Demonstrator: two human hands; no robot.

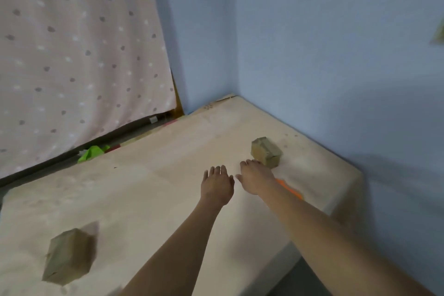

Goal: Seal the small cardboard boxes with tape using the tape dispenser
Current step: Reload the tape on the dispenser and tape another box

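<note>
Pale mattress (168,175) against blue wall. Reaching out, left hand (217,185) and right hand (257,176) flat-fingered, holding nothing, toward far cardboard box (266,151); near cardboard box (69,256) waiting. Orange thing (292,191), possibly tape dispenser, under forearm. Next: grab box, fetch dispenser.
</note>
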